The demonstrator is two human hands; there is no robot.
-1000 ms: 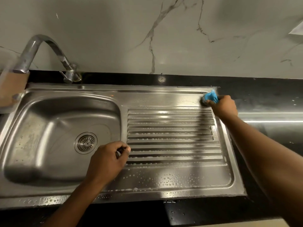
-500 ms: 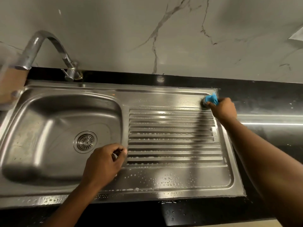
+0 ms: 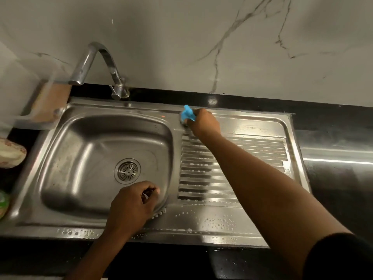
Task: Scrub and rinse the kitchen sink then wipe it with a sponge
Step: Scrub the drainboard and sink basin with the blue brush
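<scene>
A stainless steel sink (image 3: 80,158) with a round drain (image 3: 127,171) fills the left half of the view, and its ribbed drainboard (image 3: 252,146) lies to the right. My right hand (image 3: 204,123) grips a blue scrubber (image 3: 188,113) and presses it on the back rim, where the basin meets the drainboard. My left hand (image 3: 133,205) hovers over the basin's front right corner with its fingers curled. I cannot make out anything held in it. Soap bubbles dot the front rim and the ribs.
A curved steel faucet (image 3: 94,57) rises behind the basin, with its spout over the back left corner. A pale dish (image 3: 11,153) and a green item (image 3: 3,203) sit at the left edge. Black countertop (image 3: 343,188) surrounds the sink, with a marble wall behind.
My right hand has swept the scrubber leftward along the back rim, from the drainboard's far right corner to the basin's edge. The left hand stays near the basin's front right corner.
</scene>
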